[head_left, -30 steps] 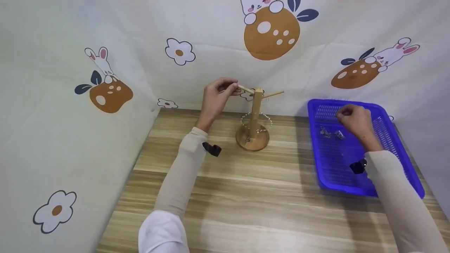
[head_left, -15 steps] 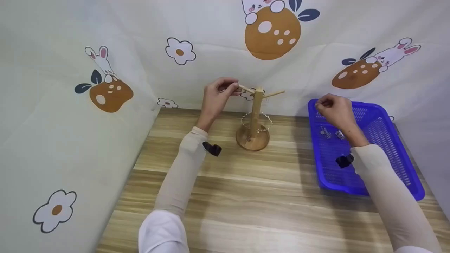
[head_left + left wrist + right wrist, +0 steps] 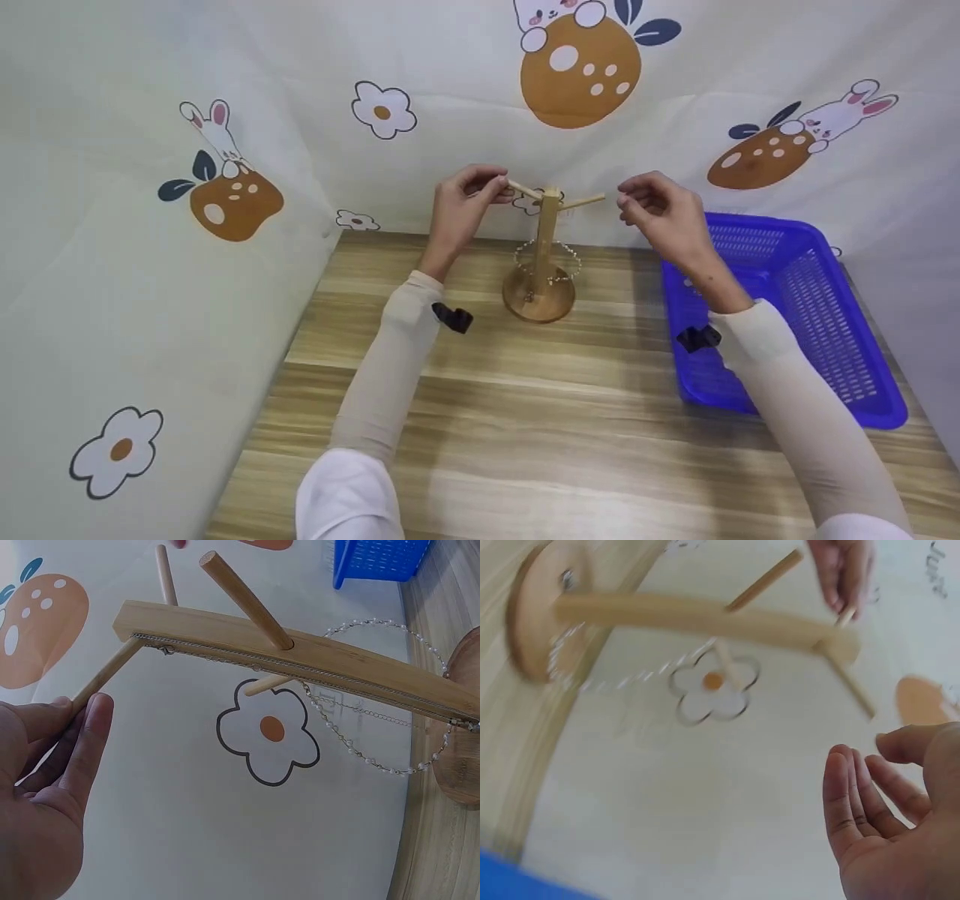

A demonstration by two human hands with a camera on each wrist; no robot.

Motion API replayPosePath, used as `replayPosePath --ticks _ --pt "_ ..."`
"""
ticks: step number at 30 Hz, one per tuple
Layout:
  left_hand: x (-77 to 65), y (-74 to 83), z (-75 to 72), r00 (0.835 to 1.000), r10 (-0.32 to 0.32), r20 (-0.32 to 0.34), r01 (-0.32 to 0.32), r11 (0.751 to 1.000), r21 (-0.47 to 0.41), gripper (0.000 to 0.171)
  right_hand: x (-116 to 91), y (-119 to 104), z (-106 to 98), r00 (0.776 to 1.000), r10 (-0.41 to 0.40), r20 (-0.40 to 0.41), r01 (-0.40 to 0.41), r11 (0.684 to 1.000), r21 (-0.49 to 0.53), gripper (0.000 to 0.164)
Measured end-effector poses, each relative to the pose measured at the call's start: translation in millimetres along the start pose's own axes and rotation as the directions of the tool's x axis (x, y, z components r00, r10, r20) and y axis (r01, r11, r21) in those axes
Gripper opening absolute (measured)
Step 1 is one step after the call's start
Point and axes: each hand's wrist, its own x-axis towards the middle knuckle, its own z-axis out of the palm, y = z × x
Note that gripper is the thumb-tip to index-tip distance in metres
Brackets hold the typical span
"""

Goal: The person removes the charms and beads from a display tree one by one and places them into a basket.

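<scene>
A wooden jewelry stand (image 3: 548, 232) stands upright on a round base, with pegs sticking out of its post. My left hand (image 3: 465, 206) pinches the end of the upper left peg (image 3: 112, 671) between thumb and fingers. From that peg a thin silver necklace (image 3: 217, 658) hangs down along the post. A white beaded necklace (image 3: 349, 746) loops around the lower part of the stand. Just off the tip of the upper right peg (image 3: 586, 201) is my right hand (image 3: 666, 217), its thumb and fingers apart and nothing between them, as the right wrist view shows (image 3: 892, 817).
A blue plastic basket (image 3: 677, 360) stands on the right of the wood-grain table (image 3: 525, 420); my right forearm crosses over it and hides most of the small silver pieces inside. Printed cloth walls (image 3: 450, 45) rise close behind the stand and along both sides.
My right hand has moved left from over the basket to beside the stand's right peg, and its fingers have spread. The left hand has stayed on its peg.
</scene>
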Motion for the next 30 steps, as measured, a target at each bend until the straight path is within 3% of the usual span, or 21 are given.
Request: replayPosePath --ticks 8,20,30 --pt "-0.3 -2.1 0.5 1.000 0.012 0.012 -0.012 0.999 -0.031 0.025 4 -13 17 0.999 -0.039 0.025 0.039 0.999 0.016 0.019" --pt "-0.1 -2.3 0.1 1.000 0.028 -0.004 -0.028 0.998 -0.052 0.023 6 -11 21 1.000 -0.009 -0.013 0.009 0.999 0.042 0.018" --pt "2.4 -2.4 1.8 0.999 0.019 -0.027 -0.019 1.000 -0.007 0.023 2 -13 23 1.000 -0.021 -0.015 0.022 0.995 0.095 0.015"
